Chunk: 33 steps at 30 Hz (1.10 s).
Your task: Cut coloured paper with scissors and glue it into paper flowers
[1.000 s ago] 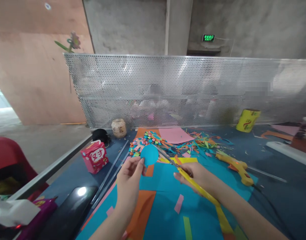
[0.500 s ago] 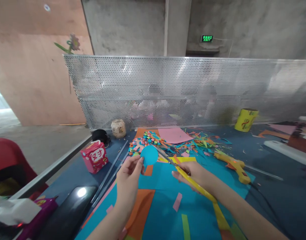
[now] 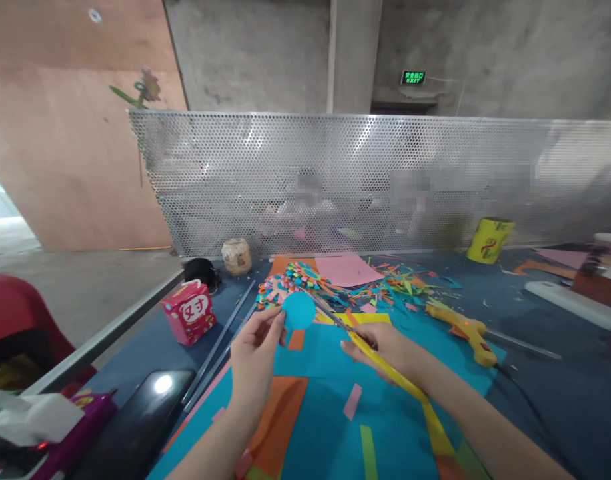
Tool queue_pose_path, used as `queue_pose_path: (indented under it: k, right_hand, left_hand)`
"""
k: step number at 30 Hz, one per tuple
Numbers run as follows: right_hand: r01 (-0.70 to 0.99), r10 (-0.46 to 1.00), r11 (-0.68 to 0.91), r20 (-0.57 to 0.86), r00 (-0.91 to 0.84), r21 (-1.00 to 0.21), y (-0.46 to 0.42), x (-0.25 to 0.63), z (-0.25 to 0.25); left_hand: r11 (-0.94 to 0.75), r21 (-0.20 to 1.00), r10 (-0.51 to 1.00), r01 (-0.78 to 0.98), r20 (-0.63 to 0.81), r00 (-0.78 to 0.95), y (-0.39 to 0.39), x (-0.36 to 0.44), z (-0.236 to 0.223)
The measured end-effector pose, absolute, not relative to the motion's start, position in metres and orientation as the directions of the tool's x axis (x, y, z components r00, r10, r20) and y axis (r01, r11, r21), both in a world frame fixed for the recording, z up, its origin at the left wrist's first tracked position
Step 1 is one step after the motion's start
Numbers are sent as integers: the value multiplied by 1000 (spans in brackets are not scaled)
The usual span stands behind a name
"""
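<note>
My left hand (image 3: 258, 343) pinches the lower left edge of a round blue paper disc (image 3: 299, 311) between thumb and fingers. My right hand (image 3: 388, 345) is closed round a pair of yellow-handled scissors (image 3: 366, 350). Their metal blades point up and left, the tips close to the disc's right edge; whether they touch it I cannot tell. Beneath both hands lie large blue paper sheets (image 3: 325, 407), with an orange sheet (image 3: 280, 413) on the left and small pink and green strips on top. Behind the disc sit fringed multicoloured paper flowers (image 3: 305, 275).
Paper scraps (image 3: 405, 283) lie towards the perforated metal screen (image 3: 335, 173). At right are a yellow glue gun (image 3: 468, 330) with its cord and a yellow tape roll (image 3: 490, 240). A red box (image 3: 189, 312), thin clear sticks (image 3: 220, 347) and a black phone (image 3: 140, 420) are at left.
Both hands, the disc and the scissors keep almost the same places. The view has shifted very slightly; the scissors and disc look much as before.
</note>
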State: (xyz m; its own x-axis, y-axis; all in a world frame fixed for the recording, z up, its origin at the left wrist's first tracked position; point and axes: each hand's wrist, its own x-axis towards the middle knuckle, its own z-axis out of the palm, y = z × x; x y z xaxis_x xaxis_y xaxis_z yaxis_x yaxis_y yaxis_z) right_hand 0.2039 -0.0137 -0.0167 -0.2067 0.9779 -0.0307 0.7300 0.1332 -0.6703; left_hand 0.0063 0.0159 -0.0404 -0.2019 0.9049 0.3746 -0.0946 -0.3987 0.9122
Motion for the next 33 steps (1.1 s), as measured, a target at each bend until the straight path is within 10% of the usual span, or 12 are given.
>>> queue_pose_path:
  k: [33]
  right_hand:
    - [773, 976, 119, -69, -205, -623, -20, 203, -6]
  left_hand:
    - [-393, 919, 883, 41, 389, -262, 17, 0, -33]
